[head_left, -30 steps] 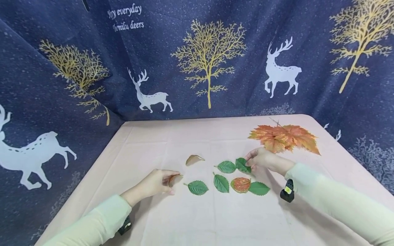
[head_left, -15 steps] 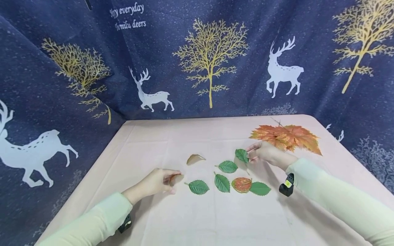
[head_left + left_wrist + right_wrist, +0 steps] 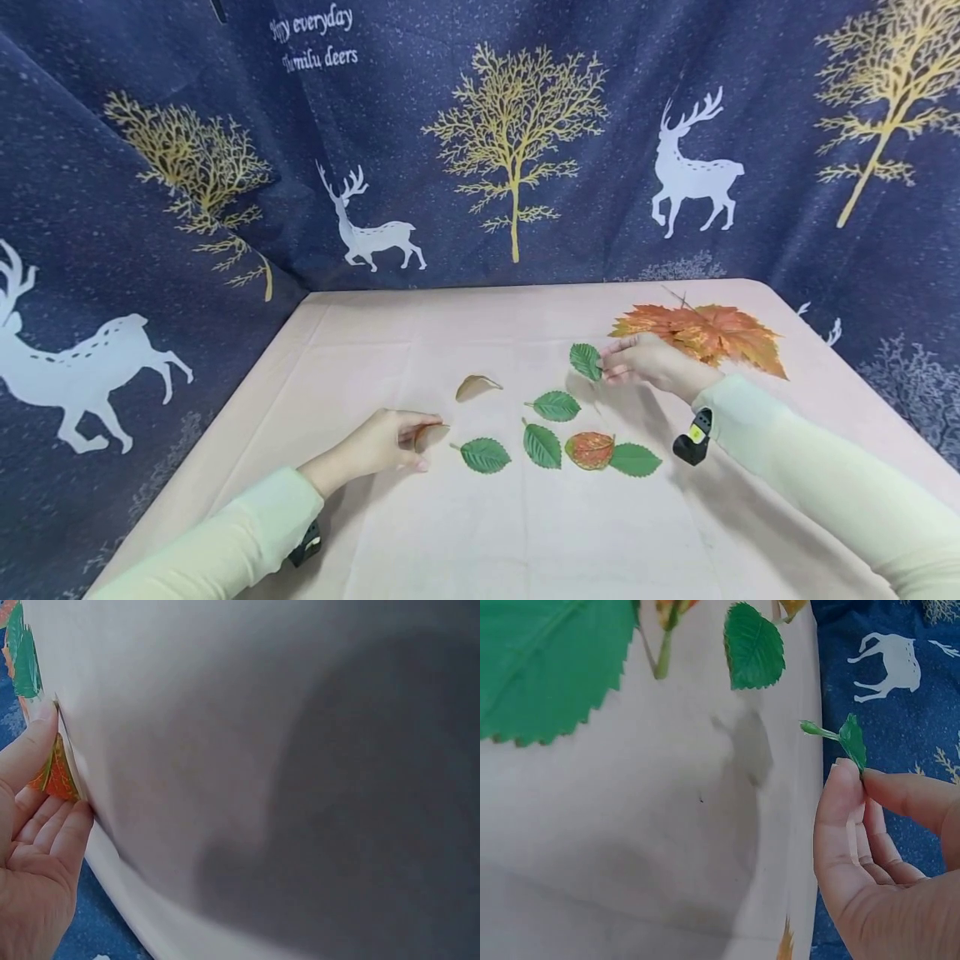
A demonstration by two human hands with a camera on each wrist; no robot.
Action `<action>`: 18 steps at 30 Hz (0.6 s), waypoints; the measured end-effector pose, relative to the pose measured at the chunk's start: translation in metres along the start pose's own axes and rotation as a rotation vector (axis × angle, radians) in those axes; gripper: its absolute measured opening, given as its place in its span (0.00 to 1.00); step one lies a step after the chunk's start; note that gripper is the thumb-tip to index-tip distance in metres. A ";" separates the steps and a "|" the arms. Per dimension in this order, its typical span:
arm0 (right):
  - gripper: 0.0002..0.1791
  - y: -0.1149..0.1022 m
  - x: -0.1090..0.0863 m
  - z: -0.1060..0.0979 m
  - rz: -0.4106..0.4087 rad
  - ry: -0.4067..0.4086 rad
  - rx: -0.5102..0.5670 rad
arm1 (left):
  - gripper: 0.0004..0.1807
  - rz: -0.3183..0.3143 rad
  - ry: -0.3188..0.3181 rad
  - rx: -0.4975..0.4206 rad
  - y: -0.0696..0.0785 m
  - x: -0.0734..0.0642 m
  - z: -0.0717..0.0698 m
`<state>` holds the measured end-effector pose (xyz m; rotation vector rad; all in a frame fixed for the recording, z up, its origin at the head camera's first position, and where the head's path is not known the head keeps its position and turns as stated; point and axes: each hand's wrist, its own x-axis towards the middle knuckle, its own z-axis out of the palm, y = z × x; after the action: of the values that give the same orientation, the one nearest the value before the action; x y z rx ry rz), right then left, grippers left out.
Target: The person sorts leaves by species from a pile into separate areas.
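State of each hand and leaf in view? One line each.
Left hand: pinching the orange leaf
Orange leaf: held, table contact unclear
Right hand: pinching the raised green leaf
Raised green leaf: held up off the table
Tan leaf: unheld, curled, on table
Red leaf: unheld, lying on table
Four loose green leaves: lying on table
Maple leaves: overlapping, on table

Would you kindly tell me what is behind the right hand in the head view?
Beyond the right hand, large orange leaves lie on the pale tabletop; the part the hand covers cannot be seen.
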<state>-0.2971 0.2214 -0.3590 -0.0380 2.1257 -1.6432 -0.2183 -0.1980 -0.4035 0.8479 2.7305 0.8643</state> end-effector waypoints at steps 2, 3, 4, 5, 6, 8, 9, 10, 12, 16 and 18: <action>0.21 -0.001 0.002 -0.002 0.002 0.010 0.018 | 0.35 -0.002 -0.002 -0.006 0.000 0.000 0.000; 0.22 -0.002 0.003 -0.002 -0.001 0.011 0.022 | 0.35 -0.002 -0.003 -0.005 0.000 0.000 0.000; 0.22 -0.003 0.004 -0.003 -0.003 0.016 0.022 | 0.35 -0.001 -0.003 -0.007 0.000 0.000 0.000; 0.23 -0.004 0.005 -0.004 -0.001 0.024 0.019 | 0.35 0.001 -0.004 -0.008 -0.001 0.000 0.000; 0.23 -0.004 0.006 -0.005 -0.002 0.026 0.018 | 0.35 0.000 -0.004 -0.009 -0.001 0.000 0.000; 0.23 -0.006 0.008 -0.008 -0.003 0.026 0.020 | 0.35 0.000 -0.004 -0.011 -0.001 0.000 0.000; 0.23 -0.006 0.009 -0.009 -0.010 0.025 0.017 | 0.35 0.000 -0.003 -0.012 -0.001 0.000 0.000; 0.23 -0.006 0.010 -0.010 -0.017 0.023 0.011 | 0.35 0.000 -0.004 -0.016 -0.001 0.000 0.000; 0.22 -0.007 0.011 -0.013 -0.052 0.007 -0.019 | 0.35 0.001 -0.005 -0.019 -0.002 0.000 0.000; 0.22 -0.011 0.015 -0.017 -0.111 -0.003 -0.079 | 0.35 0.004 -0.004 -0.017 -0.002 0.000 0.001; 0.23 -0.016 0.021 -0.018 -0.107 0.010 -0.067 | 0.35 0.005 -0.002 -0.021 -0.002 0.000 0.001</action>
<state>-0.3262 0.2272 -0.3474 -0.1670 2.2206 -1.6332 -0.2192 -0.1987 -0.4056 0.8510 2.7132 0.8911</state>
